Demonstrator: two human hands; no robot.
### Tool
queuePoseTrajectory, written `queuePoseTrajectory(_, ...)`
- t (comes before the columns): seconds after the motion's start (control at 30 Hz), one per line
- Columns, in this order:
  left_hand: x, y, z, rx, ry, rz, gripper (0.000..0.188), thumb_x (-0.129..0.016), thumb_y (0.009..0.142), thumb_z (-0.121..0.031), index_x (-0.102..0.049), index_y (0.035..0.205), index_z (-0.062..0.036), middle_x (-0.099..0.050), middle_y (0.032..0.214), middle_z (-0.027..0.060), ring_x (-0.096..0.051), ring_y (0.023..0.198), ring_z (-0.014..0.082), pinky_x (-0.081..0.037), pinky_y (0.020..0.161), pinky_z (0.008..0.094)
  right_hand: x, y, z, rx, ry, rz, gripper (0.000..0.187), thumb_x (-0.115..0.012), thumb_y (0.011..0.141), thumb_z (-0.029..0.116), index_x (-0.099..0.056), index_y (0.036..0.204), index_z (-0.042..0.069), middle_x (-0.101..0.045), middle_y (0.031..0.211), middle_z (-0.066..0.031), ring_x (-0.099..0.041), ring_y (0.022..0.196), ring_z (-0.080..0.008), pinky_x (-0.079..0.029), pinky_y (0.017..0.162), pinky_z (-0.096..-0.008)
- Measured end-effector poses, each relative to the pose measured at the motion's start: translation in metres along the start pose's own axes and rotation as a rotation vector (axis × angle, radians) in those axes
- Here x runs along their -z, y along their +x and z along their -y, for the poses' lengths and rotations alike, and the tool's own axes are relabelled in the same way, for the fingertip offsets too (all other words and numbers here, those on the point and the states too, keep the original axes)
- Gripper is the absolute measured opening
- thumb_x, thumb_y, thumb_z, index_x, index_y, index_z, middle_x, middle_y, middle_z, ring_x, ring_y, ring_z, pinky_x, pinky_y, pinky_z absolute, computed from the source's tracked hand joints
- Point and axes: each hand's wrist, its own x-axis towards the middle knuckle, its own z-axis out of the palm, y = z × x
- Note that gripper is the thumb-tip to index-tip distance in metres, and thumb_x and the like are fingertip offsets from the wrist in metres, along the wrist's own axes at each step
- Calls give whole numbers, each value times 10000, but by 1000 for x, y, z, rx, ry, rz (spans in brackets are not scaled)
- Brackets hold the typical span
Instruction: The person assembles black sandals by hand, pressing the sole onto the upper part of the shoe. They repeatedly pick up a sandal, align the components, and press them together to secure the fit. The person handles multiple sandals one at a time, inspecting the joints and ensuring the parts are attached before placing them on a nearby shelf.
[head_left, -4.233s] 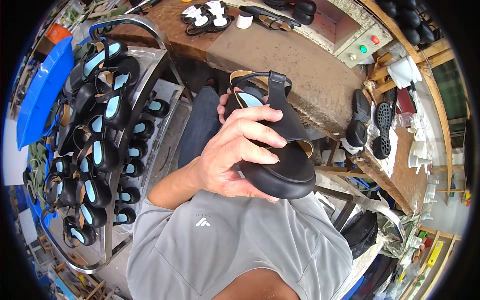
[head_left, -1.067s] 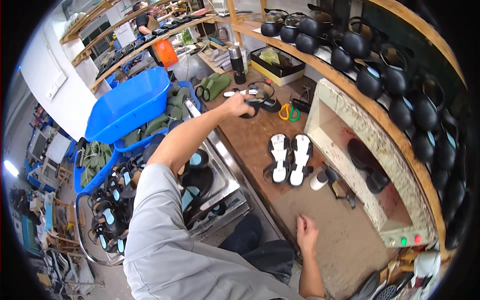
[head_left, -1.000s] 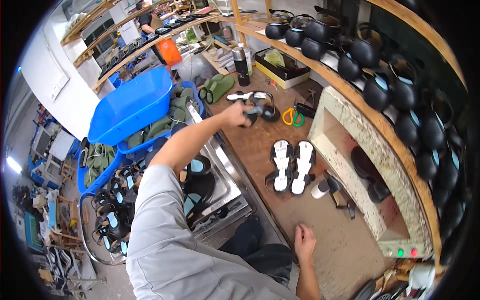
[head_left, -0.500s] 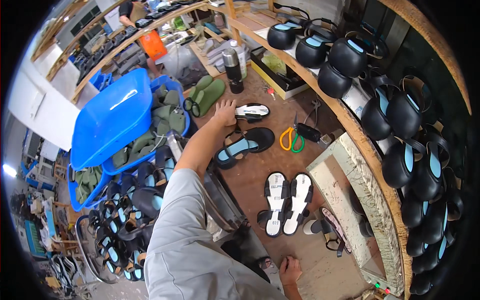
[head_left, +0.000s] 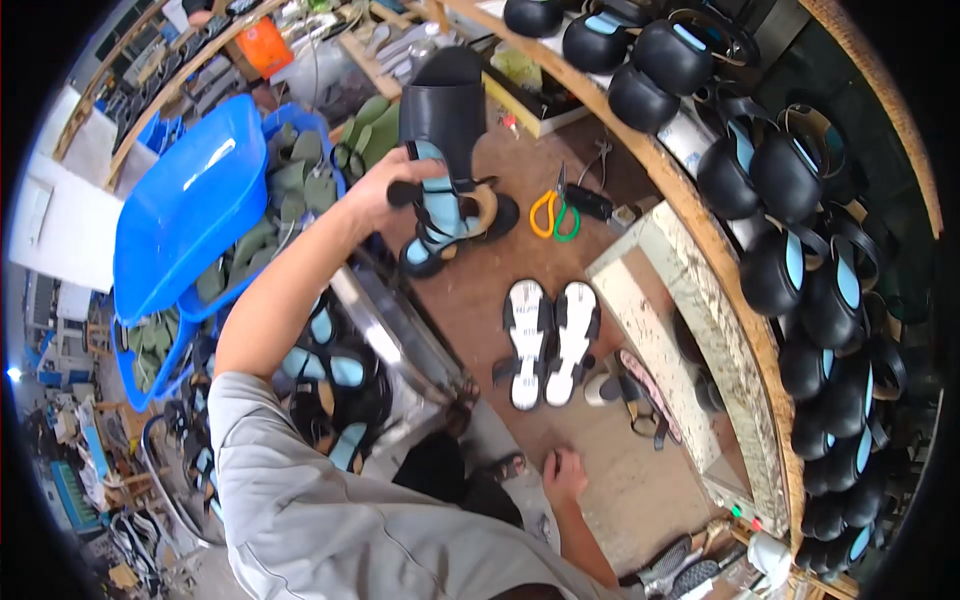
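My left hand, reaching out over the bench, is closed around a black strappy sandal with a pale blue insole. A large, smooth black part rises beyond my fingers; it looks like part of that lifted sandal. Another black sandal lies partly hidden beneath it. My right hand rests near the bench's front edge with fingers curled and nothing visible in them. Between the hands, two black-strapped sandals lie with white undersides up, a left one beside a right one.
Yellow-and-green-handled scissors lie near a worn box frame. Rows of black shoes fill the curved right shelf. Blue tubs with green pieces stand left; black sandals pile below. A pink-insoled sandal is beside the box.
My left hand has taken up the sandal that lay white side up and turned it, so blue insole shows. The view has shifted. My right hand still rests at the bench edge.
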Motion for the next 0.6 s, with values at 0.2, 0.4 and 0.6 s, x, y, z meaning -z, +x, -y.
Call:
queuePoseTrajectory(0.2, -142, -209, 8, 241, 323, 74, 348, -629, 799, -18, -603, 1145, -4, -639, 1106, 63, -566, 1025, 141, -448, 898, 290, 103, 40, 96, -293, 1438, 463, 334, -666, 833, 178, -578, 1111, 15, -637, 939, -45, -607, 745, -164, -487, 658, -287)
queuePoseTrajectory(0.4, -180, -332, 164, 66, -336, -86, 286, -615, 828, -54, -597, 1108, 3, -652, 1003, 93, -593, 926, 152, -498, 807, 306, 155, 15, 95, -278, 1164, 998, 388, -704, 787, 271, -590, 1037, -3, -645, 910, -81, -629, 754, -161, -524, 653, -276)
queuePoseTrajectory(0.6, -141, -459, 361, 198, -621, -323, 418, -543, 903, -204, -465, 1262, -5, -553, 1224, 124, -523, 1125, 183, -413, 982, 344, 132, -42, 139, -417, 654, 1201, 353, -653, 848, 318, -618, 958, -15, -637, 732, -111, -593, 588, -171, -463, 533, -270)
